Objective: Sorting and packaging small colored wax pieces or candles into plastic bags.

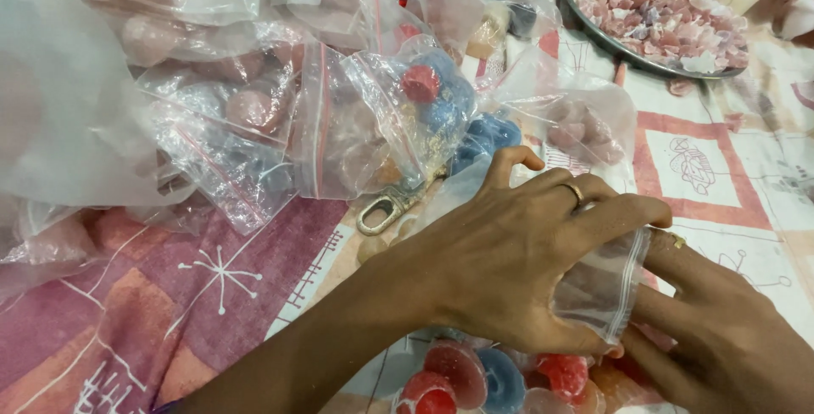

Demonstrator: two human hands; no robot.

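Zip bag (604, 288), small and clear, sits between my two hands, low at the right of my view. My left hand (509, 261) grips its top edge from above, thumb and fingers pinched on the plastic, a ring on one finger. My right hand (721, 329) clasps it from below and the side. I judge I am holding the mouth of it, mid-handling; whether it is being opened or sealed I cannot tell, and either calls for a steady pinch along the strip. Just under my hands lie red, blue and orange round pieces (492, 378). Beyond them are more filled bags (415, 109), a metal clip (386, 206), and a round tray (593, 33) of pink chips. All rests on a patterned cloth (729, 168); the room is out of sight.
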